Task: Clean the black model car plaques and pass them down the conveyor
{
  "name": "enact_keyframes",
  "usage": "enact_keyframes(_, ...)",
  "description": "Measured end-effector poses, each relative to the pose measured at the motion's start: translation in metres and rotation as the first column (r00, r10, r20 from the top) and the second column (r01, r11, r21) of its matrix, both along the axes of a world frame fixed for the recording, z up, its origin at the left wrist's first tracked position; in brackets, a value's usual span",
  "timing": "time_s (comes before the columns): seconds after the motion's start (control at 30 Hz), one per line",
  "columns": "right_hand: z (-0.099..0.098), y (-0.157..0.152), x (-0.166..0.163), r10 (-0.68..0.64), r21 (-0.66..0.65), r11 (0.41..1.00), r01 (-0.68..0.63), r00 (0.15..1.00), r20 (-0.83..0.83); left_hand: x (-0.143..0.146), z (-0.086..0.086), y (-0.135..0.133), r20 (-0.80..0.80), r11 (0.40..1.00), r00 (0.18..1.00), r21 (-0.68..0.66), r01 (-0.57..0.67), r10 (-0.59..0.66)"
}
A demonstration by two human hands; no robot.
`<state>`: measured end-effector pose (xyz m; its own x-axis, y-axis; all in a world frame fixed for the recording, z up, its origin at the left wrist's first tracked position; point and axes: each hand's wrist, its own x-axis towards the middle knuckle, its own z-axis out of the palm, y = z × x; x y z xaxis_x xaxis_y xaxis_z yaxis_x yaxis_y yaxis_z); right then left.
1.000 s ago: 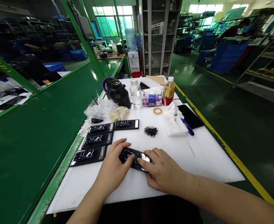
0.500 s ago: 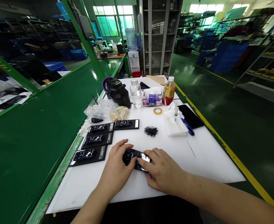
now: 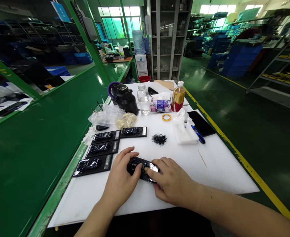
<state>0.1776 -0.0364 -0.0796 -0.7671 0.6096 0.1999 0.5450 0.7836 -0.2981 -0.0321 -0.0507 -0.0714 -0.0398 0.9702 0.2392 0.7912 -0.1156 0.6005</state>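
Note:
Both hands are on a black plate with a woven pattern and a small glossy model car [image 3: 135, 163] on top, lying at a slant on the white table sheet. My left hand [image 3: 121, 179] curls round its left end, thumb pressed on the top. My right hand [image 3: 173, 180] grips the right end, fingertips at the far edge and the index finger or thumb near the middle, close to the left thumb. What lies under the fingertips is hidden. Beyond the hands is a loose heap of thin black bits [image 3: 159, 139]. Several similar plates [image 3: 99, 164] with glossy model cars lie to the left.
A white foam block [image 3: 186, 136] with a small syringe-like tube, a blue cutter [image 3: 198, 134] and a dark tablet [image 3: 201, 123] lie right. A thin stick [image 3: 202, 158] is nearer. Yellow tape [image 3: 166, 117], tissues [image 3: 160, 104], bottles [image 3: 144, 100] and a black flask [image 3: 124, 98] stand behind.
My left thumb has shifted slightly up and left on the model car, and the left fingers have drawn back a little. The right hand stays nearly in place.

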Motion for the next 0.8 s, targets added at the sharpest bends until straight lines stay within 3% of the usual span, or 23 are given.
enact_keyframes(0.23, -0.001, 0.002, 0.004, 0.007, -0.048, 0.999, -0.01, 0.998, -0.054, -0.011, 0.014, 0.001, -0.046, 0.99, 0.991, 0.05, 0.13, -0.128)
enact_keyframes(0.5, -0.001, 0.002, 0.004, -0.019, -0.098, 0.995, 0.01, 0.995, -0.096, -0.023, 0.017, -0.003, -0.11, 0.978, 0.973, 0.023, 0.206, -0.202)
enact_keyframes(0.6, -0.002, 0.001, 0.004, -0.022, -0.099, 0.995, 0.011, 0.994, -0.111, -0.027, 0.021, -0.004, -0.166, 0.96, 0.946, -0.034, 0.277, -0.279)
enact_keyframes(0.7, -0.003, 0.003, 0.005, -0.014, -0.118, 0.993, -0.004, 0.988, -0.156, -0.028, 0.026, -0.003, -0.23, 0.904, 0.877, -0.168, 0.392, -0.423)
enact_keyframes(0.8, -0.002, 0.006, 0.009, -0.031, -0.204, 0.979, -0.026, 0.963, -0.268, -0.024, 0.03, 0.0, -0.211, 0.872, 0.859, -0.268, 0.409, -0.467)
